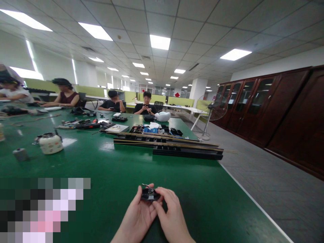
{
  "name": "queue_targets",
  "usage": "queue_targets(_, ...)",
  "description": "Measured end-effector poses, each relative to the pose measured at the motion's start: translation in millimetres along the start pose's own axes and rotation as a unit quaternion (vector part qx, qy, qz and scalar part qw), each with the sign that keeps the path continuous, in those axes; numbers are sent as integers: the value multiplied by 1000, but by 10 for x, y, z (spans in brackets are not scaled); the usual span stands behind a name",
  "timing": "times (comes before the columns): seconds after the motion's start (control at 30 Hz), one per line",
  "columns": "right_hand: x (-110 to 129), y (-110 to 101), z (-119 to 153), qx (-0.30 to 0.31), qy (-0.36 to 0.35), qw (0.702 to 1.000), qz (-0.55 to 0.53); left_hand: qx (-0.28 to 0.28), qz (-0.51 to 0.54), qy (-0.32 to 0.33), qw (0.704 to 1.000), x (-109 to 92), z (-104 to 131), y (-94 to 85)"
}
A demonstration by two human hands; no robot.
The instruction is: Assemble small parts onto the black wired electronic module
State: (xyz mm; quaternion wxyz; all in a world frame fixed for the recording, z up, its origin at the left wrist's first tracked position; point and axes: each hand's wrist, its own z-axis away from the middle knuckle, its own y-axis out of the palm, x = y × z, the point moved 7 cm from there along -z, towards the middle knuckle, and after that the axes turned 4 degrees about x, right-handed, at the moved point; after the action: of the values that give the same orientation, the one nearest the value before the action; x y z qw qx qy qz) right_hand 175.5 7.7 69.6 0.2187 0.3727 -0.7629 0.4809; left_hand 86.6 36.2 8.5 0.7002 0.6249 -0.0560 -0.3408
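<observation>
Near the front of the green table, a small black device (pixel 150 194) with an exposed metallic part on top and a short pale wire sticking out is held up between both hands. My left hand (pixel 140 214) cradles it from below, palm up, with the thumb at its left side. The fingers of my right hand (pixel 170 208) pinch its right end, thumb at the lower edge. The fingers partly cover the device, and its exact kind cannot be made out.
Long black rails (pixel 187 153) with thin brass-coloured rods lie across the green table (pixel 101 175). Behind them are a black parts tray (pixel 174 131) and tools (pixel 87 125). A patterned pot (pixel 50 143) and a grey cylinder (pixel 20 154) stand left. Several people sit beyond.
</observation>
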Motion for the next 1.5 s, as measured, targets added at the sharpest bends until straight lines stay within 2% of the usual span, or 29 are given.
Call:
queue_targets(0.3,-8,12,-1,1,3,1000,10,23,-4,-14,1000,10,-12,13)
queue_targets(0.53,28,-9,3,-26,-25,999,26,-16,-37,30,999,-56,-15,-27)
queue_targets(0.67,14,18,-1,-8,-15,1000,9,-29,-33,38,998,-76,-16,-44)
queue_targets(0.97,-18,42,11,6,1,1000,-21,-20,-25,43,999,-80,-31,-61)
queue_targets(1.5,-38,22,10,3,10,1000,-3,20,10,5,1000,-54,-2,28)
